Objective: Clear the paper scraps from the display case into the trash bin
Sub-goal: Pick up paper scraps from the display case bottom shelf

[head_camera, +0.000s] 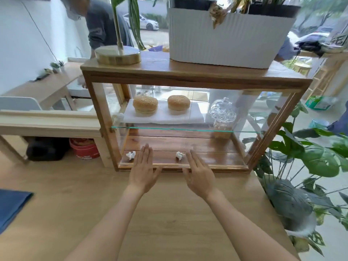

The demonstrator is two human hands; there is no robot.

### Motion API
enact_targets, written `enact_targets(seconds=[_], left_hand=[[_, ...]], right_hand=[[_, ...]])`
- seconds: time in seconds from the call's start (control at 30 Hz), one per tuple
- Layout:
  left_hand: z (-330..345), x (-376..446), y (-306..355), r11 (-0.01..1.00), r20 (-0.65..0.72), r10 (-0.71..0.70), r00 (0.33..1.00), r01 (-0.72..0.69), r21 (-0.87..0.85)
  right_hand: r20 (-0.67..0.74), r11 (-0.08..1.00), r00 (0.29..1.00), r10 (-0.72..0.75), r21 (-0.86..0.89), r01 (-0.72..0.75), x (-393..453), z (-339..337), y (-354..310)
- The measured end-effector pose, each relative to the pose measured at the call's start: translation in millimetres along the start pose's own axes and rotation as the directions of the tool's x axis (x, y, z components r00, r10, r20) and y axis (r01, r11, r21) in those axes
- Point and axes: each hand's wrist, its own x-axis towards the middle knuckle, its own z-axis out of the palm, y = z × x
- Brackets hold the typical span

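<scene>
Scraps (130, 155) (180, 155) lie on the case (188, 167) floor: one left of the left hand (143, 171), one just beside the right hand (198, 173) fingertips (both hands flat, empty).

Both arms extended fwd; left hand (143, 171) & right hand (199, 175) flat, palms down, fingers straight, empty.

Daylit room. Light wood bench (56, 194) in foreground; white wall (22, 44) at left; window (150, 21) behind, parked cars outside; leafy plant (310, 157) at right.
</scene>
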Motion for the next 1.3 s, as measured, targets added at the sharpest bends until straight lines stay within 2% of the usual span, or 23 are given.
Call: enact_targets(seconds=[0.17,0.37,0.63,0.77,0.97,1.07,1.17,1.3], left_hand=[[-15,-9,-40,0.991,0.138,-0.13,0.982,0.122,0.061],[-28,-5,-58,0.991,0.202,-0.126,0.971,0.114,0.069],[-10,19,-69,0.994,0.272,-0.106,0.957,0.103,0.028],[4,40,-71,0.993,0.291,-0.116,0.95,0.118,0.01],[21,66,-78,0.981,0.34,-0.168,0.925,0.189,-0.031],[25,69,-76,0.975,0.316,-0.204,0.927,0.222,-0.023],[28,69,-75,0.971,0.237,-0.222,0.946,0.235,-0.03],[26,69,-72,0.971,0.142,-0.229,0.963,0.236,-0.03]], right_hand=[[0.123,0.994,0.987,-0.106,0.032,0.103,22,11,-58],[0.214,0.998,0.976,-0.029,0.061,0.016,52,23,-78],[0.329,0.987,0.932,0.153,-0.013,-0.157,83,44,-77],[0.341,0.973,0.911,0.232,-0.092,-0.213,100,62,-72],[0.353,0.889,0.816,0.457,-0.184,-0.419,127,79,-67],[0.378,0.847,0.759,0.53,-0.271,-0.457,137,86,-66],[0.411,0.829,0.721,0.558,-0.31,-0.465,145,98,-61],[0.404,0.858,0.757,0.514,-0.247,-0.451,144,93,-61]])
